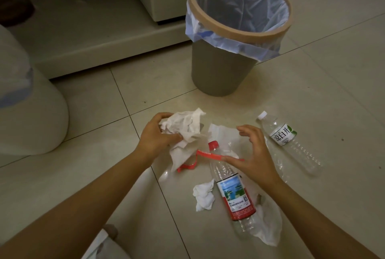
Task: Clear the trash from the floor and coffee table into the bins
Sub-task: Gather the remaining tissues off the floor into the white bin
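My left hand (158, 135) grips a big crumpled wad of white tissue (185, 125) just above the tiled floor. My right hand (256, 154) hovers in a spread claw over a red-capped plastic bottle (233, 194) lying on the floor, its thumb beside a red plastic strip (187, 167); I see nothing gripped in it. A flat tissue (223, 133) lies between my hands. A small tissue ball (204, 196) sits left of the bottle, and a crumpled clear wrapper (268, 223) lies under its base. A white-capped water bottle (285, 135) lies to the right. The grey bin (223, 71) with a tan rim and clear liner stands beyond.
A white rounded bin (31, 112) with a liner stands at the left edge. A low pale furniture base (93, 39) runs behind the grey bin. Bare floor tiles (333, 71) stretch to the right of the bin.
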Motion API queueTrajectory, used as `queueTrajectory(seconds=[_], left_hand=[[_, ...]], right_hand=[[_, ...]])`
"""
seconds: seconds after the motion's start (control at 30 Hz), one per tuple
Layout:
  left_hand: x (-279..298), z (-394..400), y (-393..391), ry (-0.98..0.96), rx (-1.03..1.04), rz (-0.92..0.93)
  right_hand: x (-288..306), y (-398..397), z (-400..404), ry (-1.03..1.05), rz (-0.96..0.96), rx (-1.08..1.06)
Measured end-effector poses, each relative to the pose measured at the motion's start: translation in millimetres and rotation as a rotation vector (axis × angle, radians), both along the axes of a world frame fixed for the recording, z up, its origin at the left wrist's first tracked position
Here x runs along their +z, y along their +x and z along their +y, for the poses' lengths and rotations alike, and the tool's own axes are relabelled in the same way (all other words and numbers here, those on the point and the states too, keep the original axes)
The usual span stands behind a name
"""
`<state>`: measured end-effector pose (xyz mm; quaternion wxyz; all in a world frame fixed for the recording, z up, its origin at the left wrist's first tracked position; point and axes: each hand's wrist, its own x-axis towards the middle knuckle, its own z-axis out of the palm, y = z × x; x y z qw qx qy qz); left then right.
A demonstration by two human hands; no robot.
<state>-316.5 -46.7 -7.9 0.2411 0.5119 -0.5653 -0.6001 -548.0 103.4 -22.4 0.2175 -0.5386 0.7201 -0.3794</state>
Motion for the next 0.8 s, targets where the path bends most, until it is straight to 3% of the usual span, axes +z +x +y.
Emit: queueTrajectory(seconds=[0.3,0.6,0.8], left_hand=[[11,-9,11,-0.160,-0.004,0.025],[21,-7,15,-0.121,-0.019,-0.009],[24,-6,21,-0.064,-0.010,-0.047]], right_hand=[[-14,-24,17,0.119,-0.015,-0.147],[-27,-25,-8,0.432,-0.053,-0.062],[-24,-28,-42,0.612,0.244,0.120]])
